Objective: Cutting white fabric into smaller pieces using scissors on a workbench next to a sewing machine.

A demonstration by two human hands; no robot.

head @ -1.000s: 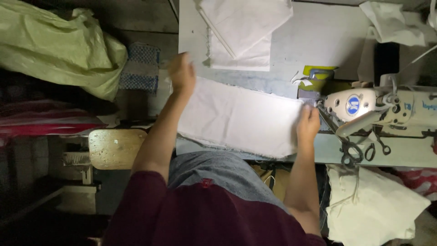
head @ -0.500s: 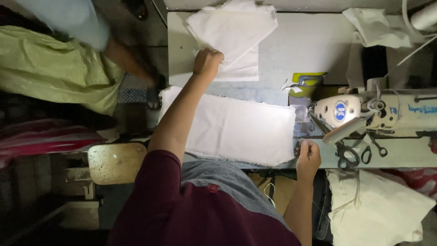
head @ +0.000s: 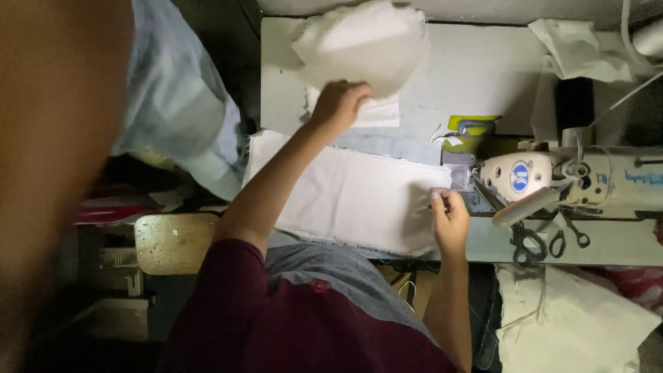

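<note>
The white cloth piece [head: 359, 52] is up in the air over the far side of the worktop [head: 476, 76], and your left hand [head: 338, 107] is closed on its lower edge, lifting it off the small pile of white cloth [head: 376, 114] under it. Hold that edge firmly so only one piece comes up, and check that the piece below stays flat. The lifted piece is bent and floppy, so I think it is best to bring it over slowly and let it hang loose, not bunched. Nearer to you lies the long white cloth [head: 345, 197], spread flat across the front of the worktop. Your right hand [head: 449, 217] is closed on its right end, fingers pinched together just beside the sewing machine [head: 545, 183]. Keep that end pinned so the long cloth does not slide or wrinkle. Keep your fingers away from the needle part, which is too small to see well here. The black scissors [head: 532, 242] lie by the machine, close to your right hand, so watch your wrist there. A wooden stool [head: 173, 242] sits by your left arm, and more white cloth [head: 573, 324] hangs low on the right.
</note>
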